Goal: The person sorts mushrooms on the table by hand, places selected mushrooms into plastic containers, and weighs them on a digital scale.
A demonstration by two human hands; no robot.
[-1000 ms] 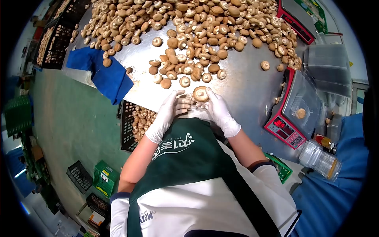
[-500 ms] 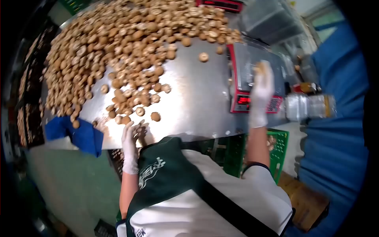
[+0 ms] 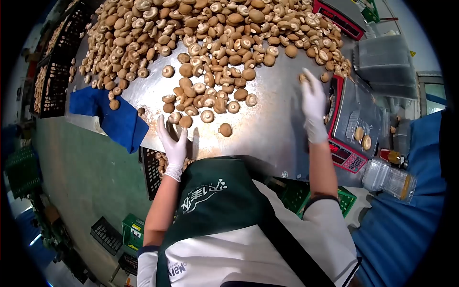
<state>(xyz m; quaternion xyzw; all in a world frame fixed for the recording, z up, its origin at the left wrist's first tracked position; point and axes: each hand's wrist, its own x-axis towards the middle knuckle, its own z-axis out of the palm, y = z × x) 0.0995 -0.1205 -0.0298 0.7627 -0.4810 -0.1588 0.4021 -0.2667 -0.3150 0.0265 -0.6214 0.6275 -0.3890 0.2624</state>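
Note:
My left hand [image 3: 173, 146], in a white glove, is at the table's near edge with thumb and fingers spread. Its fingertips are close to a brown mushroom [image 3: 185, 121] at the front of a loose cluster. My right hand [image 3: 313, 100], gloved too, reaches over the metal table left of a red scale [image 3: 337, 107]. Its fingers are stretched out, the tips at a single mushroom [image 3: 303, 77]; whether they touch it I cannot tell. On the scale is a clear plastic tray [image 3: 353, 123] with two mushrooms [image 3: 366, 142] in view.
A large mushroom heap [image 3: 229, 28] covers the table's far side. A blue cloth [image 3: 114, 119] hangs over the left edge. Stacked clear trays [image 3: 387, 62] and a second red scale [image 3: 339, 19] stand at the right. Black crates [image 3: 50, 88] are on the left, a green crate [image 3: 346, 198] below.
My right hand has moved left from above the scale to the lone mushroom on the table. Mushrooms now show in the tray. My left hand's fingers have spread; the camera view has shifted.

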